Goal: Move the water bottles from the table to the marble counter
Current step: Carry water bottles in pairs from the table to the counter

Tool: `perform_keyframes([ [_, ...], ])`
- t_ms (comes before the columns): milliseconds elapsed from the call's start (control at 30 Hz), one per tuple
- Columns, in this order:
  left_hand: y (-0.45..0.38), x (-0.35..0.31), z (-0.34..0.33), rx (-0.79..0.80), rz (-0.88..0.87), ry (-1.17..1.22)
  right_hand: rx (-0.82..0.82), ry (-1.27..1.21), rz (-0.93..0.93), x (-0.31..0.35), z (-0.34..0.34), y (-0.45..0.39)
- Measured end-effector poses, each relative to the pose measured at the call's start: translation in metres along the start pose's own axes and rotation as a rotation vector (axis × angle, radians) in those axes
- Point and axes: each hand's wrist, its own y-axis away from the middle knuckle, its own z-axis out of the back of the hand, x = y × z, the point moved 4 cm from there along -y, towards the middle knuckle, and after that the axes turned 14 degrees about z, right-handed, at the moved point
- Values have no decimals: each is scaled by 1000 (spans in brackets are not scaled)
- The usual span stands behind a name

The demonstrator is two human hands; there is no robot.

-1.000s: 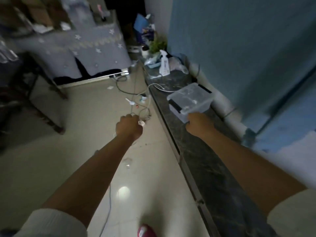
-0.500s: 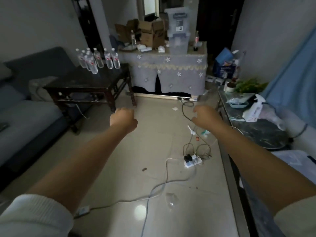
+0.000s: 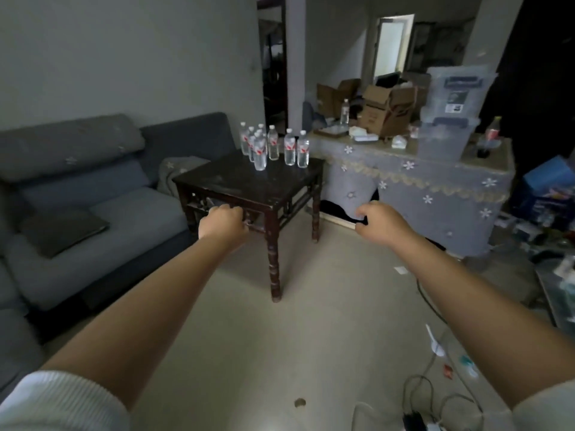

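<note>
Several clear water bottles (image 3: 273,147) with red-and-white labels stand upright in a cluster at the far corner of a dark wooden table (image 3: 236,185). My left hand (image 3: 222,223) is stretched out in front of the table's near edge, its fingers curled into a fist with nothing in it. My right hand (image 3: 381,223) reaches forward to the right of the table, fingers and thumb loosely curved, holding nothing. Both hands are well short of the bottles. A small end of the marble counter (image 3: 557,293) shows at the right edge.
A grey sofa (image 3: 77,213) runs along the left, close to the table. Behind the table is a cloth-covered sideboard (image 3: 420,188) with cardboard boxes, plastic bins and one more bottle (image 3: 344,111). Cables and a power strip (image 3: 417,415) lie on the floor at lower right.
The view has swung left from the marble counter to the table with the bottles, which now looks closer. Both empty hands stay stretched forward.
</note>
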Motion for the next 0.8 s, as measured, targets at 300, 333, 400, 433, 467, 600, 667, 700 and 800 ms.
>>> perform_keyframes([
  [300, -170, 36, -11, -24, 133, -51, 8, -98, 151, 35, -52, -204],
  [333, -195, 41, -13, -30, 129, -61, -2, -99, 166, 41, -58, -230],
  [400, -245, 49, -14, -32, 109, -93, -32, -101, 174, 50, -63, -281],
  [433, -270, 52, -14, -26, 99, -106, -49, -113, 162, 52, -64, -305],
  [467, -297, 56, -13, -20, 91, -115, -66, -126, 144, 53, -65, -332],
  [600, -400, 71, -8, -26, 67, -126, -103, -120, 83, 56, -69, -428],
  [667, -442, 72, -9, -17, 53, -124, -91, -106, 59, 52, -76, -462],
  [700, -462, 70, -12, -10, 44, -121, -84, -98, 48, 48, -81, -478],
  [800, -514, 63, -25, 14, 5, -104, -62, -77, 6, 32, -93, -519],
])
